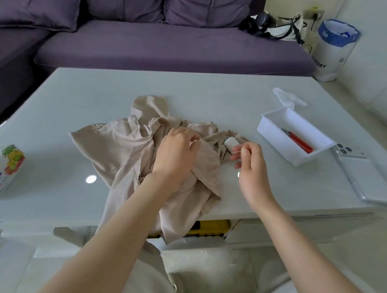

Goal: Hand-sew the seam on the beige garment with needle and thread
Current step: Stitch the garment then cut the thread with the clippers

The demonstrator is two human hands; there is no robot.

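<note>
The beige cloth garment (110, 145) is soft and floppy, so pinch it close to where you sew. The right hand (253, 164) pinches the thin pale thread (234, 152). I cannot tell what the left hand (176, 154) grips.

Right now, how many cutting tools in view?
1. A red-handled cutter lies inside the open white box on the table, right of the beige garment. More could be hidden under the fabric folds.
</note>
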